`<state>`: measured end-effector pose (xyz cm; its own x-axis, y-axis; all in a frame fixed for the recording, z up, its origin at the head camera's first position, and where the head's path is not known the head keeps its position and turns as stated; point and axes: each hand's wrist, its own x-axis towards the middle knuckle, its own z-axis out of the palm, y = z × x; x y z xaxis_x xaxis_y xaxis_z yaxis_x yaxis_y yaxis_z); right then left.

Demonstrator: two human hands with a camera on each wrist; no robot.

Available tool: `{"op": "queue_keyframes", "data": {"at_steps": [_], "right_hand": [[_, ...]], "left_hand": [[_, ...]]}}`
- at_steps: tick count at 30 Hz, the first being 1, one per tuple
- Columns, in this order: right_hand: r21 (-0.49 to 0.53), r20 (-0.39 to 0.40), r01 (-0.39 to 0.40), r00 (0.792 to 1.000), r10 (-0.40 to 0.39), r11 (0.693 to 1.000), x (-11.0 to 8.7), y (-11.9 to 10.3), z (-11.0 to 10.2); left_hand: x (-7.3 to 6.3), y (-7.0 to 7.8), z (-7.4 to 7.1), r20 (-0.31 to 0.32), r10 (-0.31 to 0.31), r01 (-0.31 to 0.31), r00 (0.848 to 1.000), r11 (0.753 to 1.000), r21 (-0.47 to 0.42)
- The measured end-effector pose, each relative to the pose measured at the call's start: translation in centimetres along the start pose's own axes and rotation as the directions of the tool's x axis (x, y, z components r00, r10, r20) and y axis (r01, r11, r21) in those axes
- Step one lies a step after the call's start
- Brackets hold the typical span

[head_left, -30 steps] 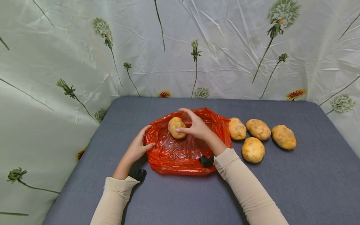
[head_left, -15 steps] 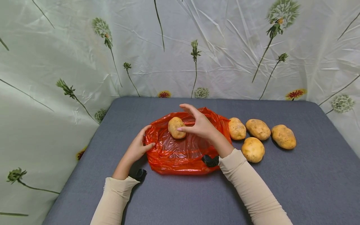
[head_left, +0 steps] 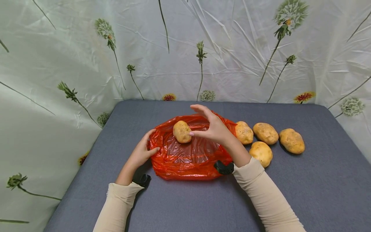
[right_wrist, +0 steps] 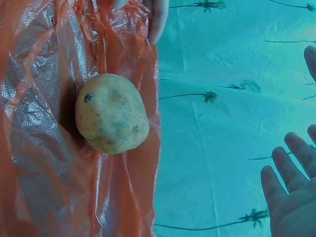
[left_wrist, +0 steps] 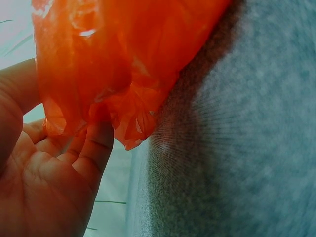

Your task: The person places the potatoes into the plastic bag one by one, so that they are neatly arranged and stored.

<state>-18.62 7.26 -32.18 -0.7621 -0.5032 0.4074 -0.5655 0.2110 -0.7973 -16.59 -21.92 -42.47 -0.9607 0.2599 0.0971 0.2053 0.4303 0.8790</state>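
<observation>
The left hand (head_left: pixel 141 153) hooks its fingers and thumb over the left rim of the wide-mouthed, red, translucent plastic bag (head_left: pixel 188 172). One oval, tan potato (head_left: pixel 182 132) lies inside, left of centre. The right hand (head_left: pixel 214 127) is spread, apart from the potato, above the bag's right half. Grey tabletop (head_left: pixel 185 206) extends between the bag and the table's far edge. Four loose tan potatoes (head_left: pixel 265 133) lie right of the bag.

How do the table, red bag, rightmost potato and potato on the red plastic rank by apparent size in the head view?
1. Table
2. Red bag
3. Rightmost potato
4. Potato on the red plastic
</observation>
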Motion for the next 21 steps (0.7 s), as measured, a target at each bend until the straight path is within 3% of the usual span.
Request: {"op": "queue_keyframes", "data": {"at_steps": [6,14,21], "right_hand": [[-0.024,-0.028,0.003,1.000,-0.004,1.000,-0.8,1.7,-0.6],[-0.012,-0.071,-0.005,0.997,0.004,1.000,-2.2,-1.1,-1.6],[-0.025,-0.108,-0.001,0.994,-0.002,1.000,-3.4,-1.2,-2.6]], "left_hand": [[0.0,0.0,0.0,0.003,0.010,-0.010,1.000,1.000,0.002],[-0.1,0.0,0.0,-0.001,-0.004,0.004,1.000,1.000,0.002],[0.0,0.0,0.0,0.001,-0.003,0.003,1.000,1.000,0.002]]}}
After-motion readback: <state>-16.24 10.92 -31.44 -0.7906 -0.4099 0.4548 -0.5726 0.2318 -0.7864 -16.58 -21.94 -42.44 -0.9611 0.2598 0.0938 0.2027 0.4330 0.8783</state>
